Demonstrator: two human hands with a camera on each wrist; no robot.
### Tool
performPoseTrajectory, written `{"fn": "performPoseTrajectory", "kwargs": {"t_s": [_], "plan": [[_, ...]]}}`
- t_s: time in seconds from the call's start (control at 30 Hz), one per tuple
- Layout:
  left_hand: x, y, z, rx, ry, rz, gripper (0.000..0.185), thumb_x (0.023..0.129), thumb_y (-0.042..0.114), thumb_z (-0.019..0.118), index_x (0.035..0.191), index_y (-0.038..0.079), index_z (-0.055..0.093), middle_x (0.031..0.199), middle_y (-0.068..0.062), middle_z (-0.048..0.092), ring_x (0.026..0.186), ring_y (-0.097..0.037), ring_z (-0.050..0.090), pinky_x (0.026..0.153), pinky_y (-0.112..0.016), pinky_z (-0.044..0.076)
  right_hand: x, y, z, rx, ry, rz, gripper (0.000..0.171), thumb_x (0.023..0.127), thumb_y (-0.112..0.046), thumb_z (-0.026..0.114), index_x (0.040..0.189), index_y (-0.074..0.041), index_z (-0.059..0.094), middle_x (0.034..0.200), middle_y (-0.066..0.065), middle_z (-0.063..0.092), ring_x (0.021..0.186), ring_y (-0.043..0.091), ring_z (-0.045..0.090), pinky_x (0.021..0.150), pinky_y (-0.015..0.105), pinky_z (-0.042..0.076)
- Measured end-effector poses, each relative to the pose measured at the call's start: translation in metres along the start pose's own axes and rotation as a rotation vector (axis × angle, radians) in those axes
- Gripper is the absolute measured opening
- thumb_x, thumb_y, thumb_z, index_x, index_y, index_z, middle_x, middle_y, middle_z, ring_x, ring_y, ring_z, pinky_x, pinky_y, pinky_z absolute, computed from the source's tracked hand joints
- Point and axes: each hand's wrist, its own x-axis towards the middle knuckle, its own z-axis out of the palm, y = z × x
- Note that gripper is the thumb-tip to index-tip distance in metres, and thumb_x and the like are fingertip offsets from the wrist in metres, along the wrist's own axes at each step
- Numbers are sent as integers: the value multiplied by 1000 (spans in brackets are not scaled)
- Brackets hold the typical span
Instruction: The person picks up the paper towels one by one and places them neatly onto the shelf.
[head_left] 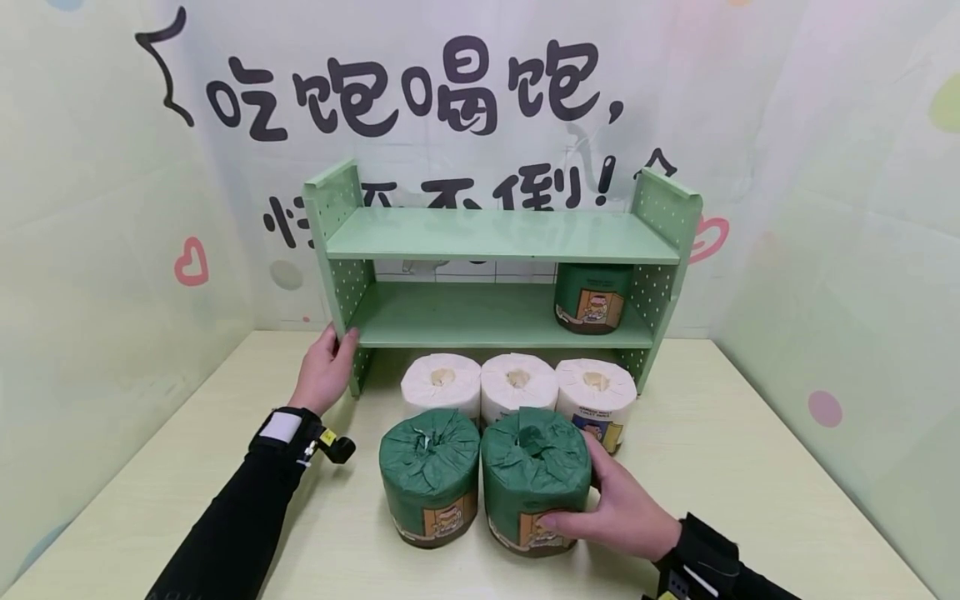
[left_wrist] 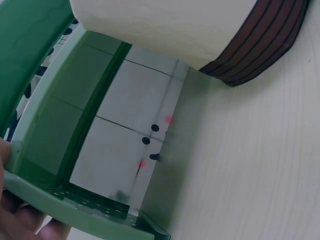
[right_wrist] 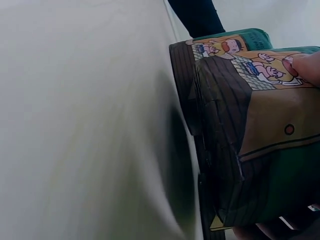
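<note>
A green two-tier shelf (head_left: 495,237) stands on the pale table (head_left: 750,467). My left hand (head_left: 326,367) holds its left side panel (left_wrist: 60,205) at the lower tier. My right hand (head_left: 618,508) grips the right one of two green-wrapped paper rolls (head_left: 534,475) standing at the front; its thumb (right_wrist: 305,65) presses the printed label. The other green roll (head_left: 429,477) stands just left of it. Three white rolls (head_left: 517,385) line up behind them. One more green roll (head_left: 592,296) sits on the lower tier at the right.
Printed backdrop walls close in the table on three sides. The shelf's top tier (head_left: 502,233) holds nothing. The table's bare surface stretches to the left and right of the rolls.
</note>
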Motion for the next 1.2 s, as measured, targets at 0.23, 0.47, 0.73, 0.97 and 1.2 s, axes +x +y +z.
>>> {"fn": "performPoseTrajectory", "kwargs": {"t_s": [0.23,0.47,0.73,0.97,1.2], "plan": [[-1,-3,0,-4,0,2,49,109,50,34,136,12,51,79,-8,42,66,-20,43,55,-31,39,0,-4,-3,-9,-4,-34,95,80,-21,89,155,-32,32,151,-9,49,138,11,47,111,29,42],[-3,-3,-1,0,-7,-15,53,109,51,34,143,13,48,80,-8,42,66,-21,43,55,-31,39,0,-10,-6,-18,3,-71,95,80,-19,89,155,-30,32,149,-7,51,138,13,48,111,29,41],[-4,-1,-3,-3,-1,-22,50,110,49,35,139,12,50,79,-7,42,64,-19,43,54,-31,38,4,-16,-10,-24,-3,-137,101,80,-16,88,160,-29,26,152,-3,49,139,12,46,111,31,41],[-3,-1,-1,-3,-10,-24,51,109,51,34,138,12,50,79,-7,41,65,-20,42,54,-30,38,6,-28,-16,-24,7,-141,98,80,-15,88,157,-29,30,152,-4,49,138,12,47,111,33,43],[-2,2,0,-11,-22,-41,57,108,54,33,150,17,44,82,-8,43,66,-21,44,54,-31,40,13,-38,-24,-18,19,-199,95,81,-8,85,157,-26,32,150,0,51,134,14,52,106,36,49]]}}
